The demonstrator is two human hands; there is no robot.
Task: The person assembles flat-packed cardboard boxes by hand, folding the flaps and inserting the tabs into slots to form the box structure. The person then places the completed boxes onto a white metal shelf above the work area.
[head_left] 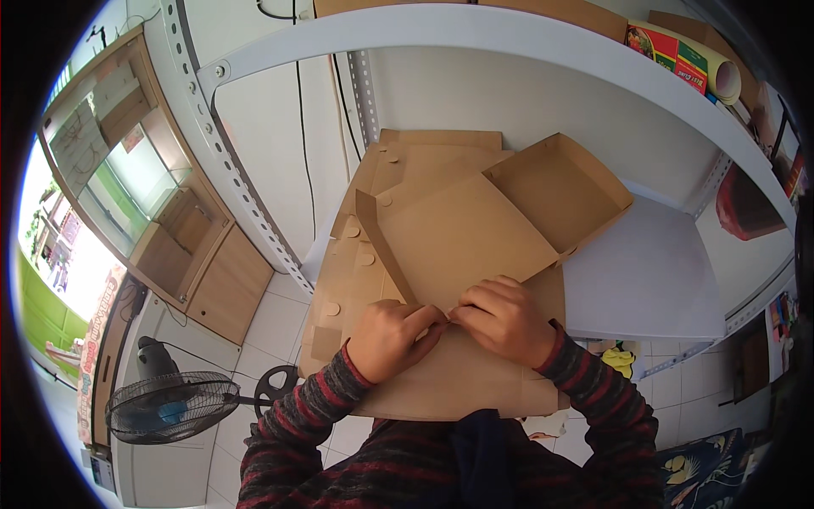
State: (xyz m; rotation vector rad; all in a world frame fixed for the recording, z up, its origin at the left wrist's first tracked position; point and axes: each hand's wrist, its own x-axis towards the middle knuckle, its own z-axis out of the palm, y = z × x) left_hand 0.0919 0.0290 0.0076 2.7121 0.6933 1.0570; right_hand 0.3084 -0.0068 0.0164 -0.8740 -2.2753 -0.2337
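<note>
A brown cardboard box lies part-folded on a stack of flat cardboard sheets. Its tray part, with walls standing, is at the far right. The wide lid panel spreads toward me, and a narrow side flap stands up along its left. My left hand is closed, pinching the near edge of the lid. Close beside it, my right hand pinches that edge too, the fingertips of both hands almost meeting. The fingers hide the exact bit of cardboard between them.
The stack rests on a white shelf of a metal rack, whose upper beam crosses above. A black fan stands at left, near a wooden glass-door cabinet. A yellow item lies below the shelf at right.
</note>
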